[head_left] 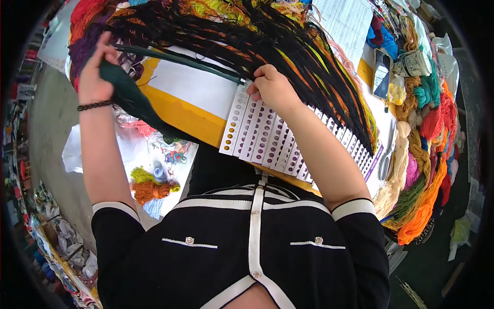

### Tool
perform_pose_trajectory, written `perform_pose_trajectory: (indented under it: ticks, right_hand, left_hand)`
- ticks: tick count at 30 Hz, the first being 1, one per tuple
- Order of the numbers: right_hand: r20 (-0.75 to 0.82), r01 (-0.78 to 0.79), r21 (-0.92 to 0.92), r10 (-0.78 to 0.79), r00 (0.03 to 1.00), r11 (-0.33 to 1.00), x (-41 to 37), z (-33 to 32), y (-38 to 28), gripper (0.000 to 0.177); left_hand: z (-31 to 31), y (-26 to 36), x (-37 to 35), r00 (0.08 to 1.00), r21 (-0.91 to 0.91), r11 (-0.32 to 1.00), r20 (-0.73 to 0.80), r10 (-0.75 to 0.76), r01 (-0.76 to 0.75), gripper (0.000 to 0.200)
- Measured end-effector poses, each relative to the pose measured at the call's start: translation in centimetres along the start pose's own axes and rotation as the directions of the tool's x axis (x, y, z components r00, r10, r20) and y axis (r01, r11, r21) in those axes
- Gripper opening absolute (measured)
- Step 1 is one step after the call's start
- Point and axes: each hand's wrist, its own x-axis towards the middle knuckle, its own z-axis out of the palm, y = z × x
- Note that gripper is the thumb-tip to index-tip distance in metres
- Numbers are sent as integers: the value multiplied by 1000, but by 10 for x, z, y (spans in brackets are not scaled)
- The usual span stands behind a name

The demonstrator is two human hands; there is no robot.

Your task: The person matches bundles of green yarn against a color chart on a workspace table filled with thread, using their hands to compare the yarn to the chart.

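Note:
A hank of dark green thread (135, 99) hangs from my left hand (96, 72), caught between thumb and palm, with the fingers partly bent. From there, green strands (180, 63) stretch across to my right hand (274, 88). The right fingers are pinched together where the strands meet the top of a white punched card (235, 116); the fingertips partly hide the exact grip. Beside this card lie several more white cards with rows of holes (280, 140). Black, orange and yellow threads (314, 67) fan out from the cards' tops.
A yellow board (188, 116) with white paper (191, 85) lies under the work. To the right are a phone (381, 73), a tub (412, 64), scissors (386, 157) and coloured hanks (432, 149). Orange and yellow-green yarn bundles (149, 191) sit lower left. A printed sheet (343, 28) lies at the back.

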Motion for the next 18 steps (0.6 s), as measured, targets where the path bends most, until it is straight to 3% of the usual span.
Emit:
perform_pose_trajectory:
  ticks: [1, 2, 4, 6, 7, 8, 9, 10, 13, 14, 16, 18]
  right_hand:
    - [-9, 13, -26, -13, 1000, 1000, 0, 0, 0, 25]
    - [-19, 28, -53, -29, 999, 998, 0, 1, 0, 25]
    - [-37, 65, -82, -68, 997, 994, 1, 4, 5, 26]
    - [-55, 110, -108, -117, 992, 988, -1, 7, 4, 26]
    - [-99, 173, -277, -207, 973, 945, -5, 9, 4, 26]
    - [-124, 218, -439, -299, 946, 872, -12, 13, 4, 27]
    - [-112, 231, -436, -307, 945, 870, -19, 16, 4, 27]
    - [-112, 325, -399, -397, 911, 858, -29, 19, 4, 27]
    - [-133, 580, -199, -608, 783, 790, -48, 27, 2, 25]
    - [-168, 694, -102, -700, 695, 713, -53, 30, 0, 20]
    - [-79, 685, 189, -685, 724, 703, -72, 26, -12, 34]
    - [-78, 676, 314, -692, 718, 666, -91, 26, -22, 45]
  left_hand:
    - [-1, 12, 3, 994, -108, 990, -70, 83, -90, 36]
    - [-4, 16, -2, 994, -105, 990, -68, 89, -95, 36]
    - [-7, 24, -18, 994, 34, 994, -24, -105, 106, 37]
    - [-12, 8, -34, 985, 147, 974, -45, -168, 173, 39]
    - [-8, 4, -51, 981, 220, 957, -85, -173, 188, 38]
    - [-2, 6, -71, 982, 203, 961, -18, -190, 189, 37]
    - [-1, 10, -87, 977, 187, 963, 45, -208, 196, 36]
    - [-16, 21, -94, 966, 192, 965, 155, -208, 177, 35]
    - [-21, 71, -119, 978, 225, 972, 181, -107, 65, 34]
    - [-25, 89, -124, 970, 197, 979, 218, -102, 59, 34]
    - [-37, 124, -129, 935, 133, 988, 333, -122, 82, 35]
    - [-42, 147, -137, 904, 47, 994, 414, -110, 100, 34]
